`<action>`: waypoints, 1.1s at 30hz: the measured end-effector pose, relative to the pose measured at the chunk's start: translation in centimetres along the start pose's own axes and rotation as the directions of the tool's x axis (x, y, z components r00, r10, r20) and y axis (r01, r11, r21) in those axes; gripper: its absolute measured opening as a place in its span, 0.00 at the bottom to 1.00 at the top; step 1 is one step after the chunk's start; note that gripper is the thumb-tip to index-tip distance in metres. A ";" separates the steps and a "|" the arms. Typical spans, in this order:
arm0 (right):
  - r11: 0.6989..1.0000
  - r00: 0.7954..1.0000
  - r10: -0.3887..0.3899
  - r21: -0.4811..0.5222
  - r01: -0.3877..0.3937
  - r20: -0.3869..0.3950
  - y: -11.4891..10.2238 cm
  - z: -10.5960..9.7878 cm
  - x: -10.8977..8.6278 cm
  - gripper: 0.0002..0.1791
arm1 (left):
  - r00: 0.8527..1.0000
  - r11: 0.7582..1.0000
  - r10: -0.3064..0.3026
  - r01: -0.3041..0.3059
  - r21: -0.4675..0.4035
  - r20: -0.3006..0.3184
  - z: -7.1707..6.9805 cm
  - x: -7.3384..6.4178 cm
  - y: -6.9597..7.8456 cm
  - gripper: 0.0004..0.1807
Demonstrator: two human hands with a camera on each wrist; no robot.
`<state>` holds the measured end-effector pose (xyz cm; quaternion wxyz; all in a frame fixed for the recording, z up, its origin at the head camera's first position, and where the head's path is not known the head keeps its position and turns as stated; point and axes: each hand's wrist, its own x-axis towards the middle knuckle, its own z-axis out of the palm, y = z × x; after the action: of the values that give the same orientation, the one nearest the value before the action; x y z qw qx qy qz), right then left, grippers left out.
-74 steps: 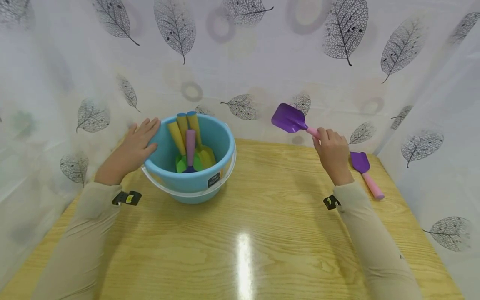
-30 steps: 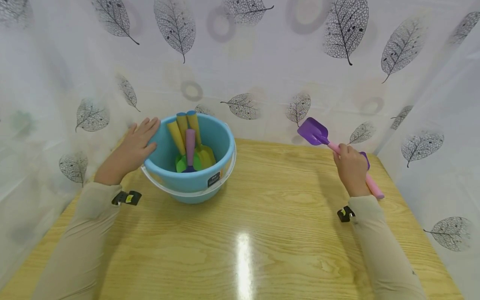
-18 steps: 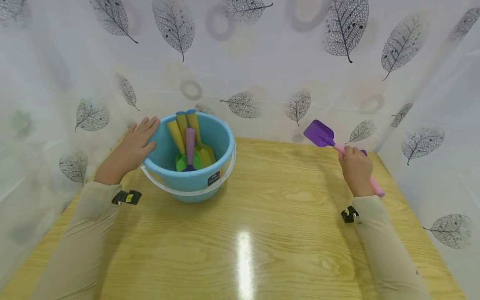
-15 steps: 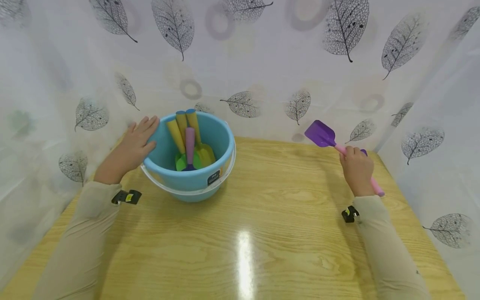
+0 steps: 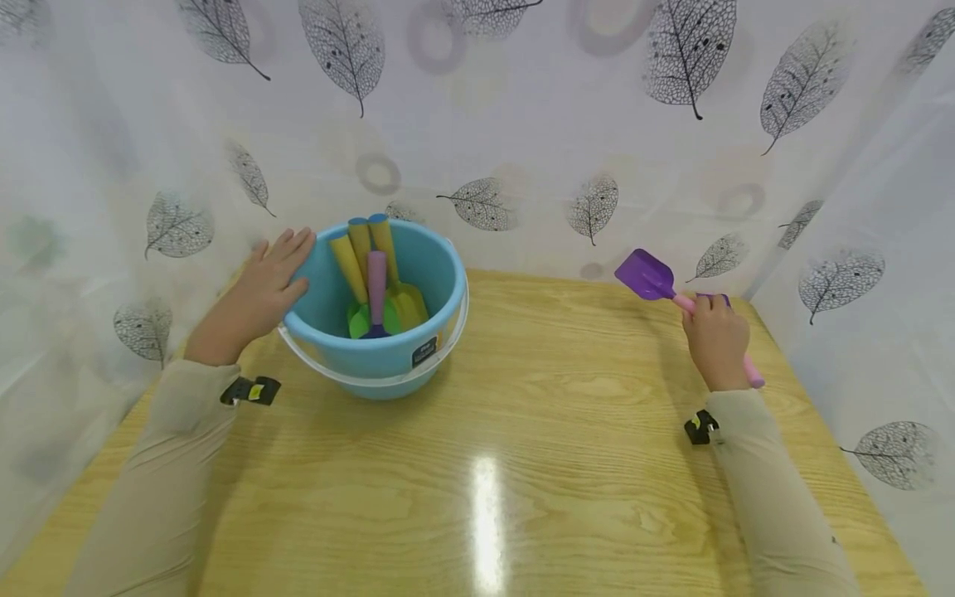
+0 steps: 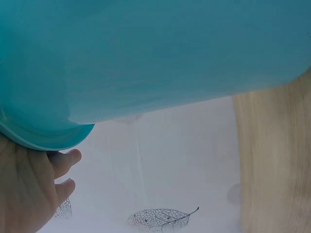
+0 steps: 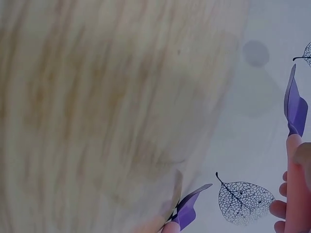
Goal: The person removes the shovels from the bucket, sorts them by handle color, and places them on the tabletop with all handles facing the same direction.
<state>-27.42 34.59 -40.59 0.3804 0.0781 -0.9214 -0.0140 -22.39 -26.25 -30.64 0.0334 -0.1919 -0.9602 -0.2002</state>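
My right hand (image 5: 716, 342) grips the pink handle of a toy shovel (image 5: 646, 275), its purple blade pointing up and left above the table. In the right wrist view the fingers wrap this handle (image 7: 294, 184). A second purple-and-pink shovel (image 5: 753, 373) lies on the table, partly hidden behind that hand. My left hand (image 5: 257, 294) rests with straight fingers on the left rim of a light blue bucket (image 5: 373, 361); its palm touches the rim in the left wrist view. Inside the bucket stand several toy shovels, one with a mauve handle (image 5: 377, 286), others with yellow handles (image 5: 347, 269).
The wood-grain table (image 5: 567, 464) stretches in front of both arms. A white curtain (image 5: 522, 108) printed with leaves hangs behind and along both sides. The bucket's white carrying handle (image 5: 388, 381) hangs down across its front.
My right hand has moved to the right and down with the shovel, and now overlaps the shovel lying on the table. The left hand and the bucket have stayed in place.
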 end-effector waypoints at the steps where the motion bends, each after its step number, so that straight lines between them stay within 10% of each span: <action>1: 1.000 1.000 0.001 0.000 -0.001 0.000 0.1 0.0 -0.1 0.13 | 1.000 1.000 -0.001 0.001 -0.001 0.001 0.0 0.0 0.0 0.32; 21: 0.997 0.991 0.075 -0.011 -0.074 0.114 1.1 0.3 -0.7 0.17 | 1.000 1.000 0.018 -0.018 -0.011 -0.011 0.1 0.0 -0.2 0.32; 33: 0.987 0.933 0.158 -0.046 -0.151 0.323 1.8 -0.2 -1.0 0.20 | 1.000 1.000 0.019 -0.019 -0.010 -0.002 0.1 0.1 -0.2 0.32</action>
<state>-26.84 36.52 -40.95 0.2239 -0.0021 -0.9746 -0.0063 -22.52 -26.36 -30.80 0.0353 -0.2007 -0.9573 -0.2050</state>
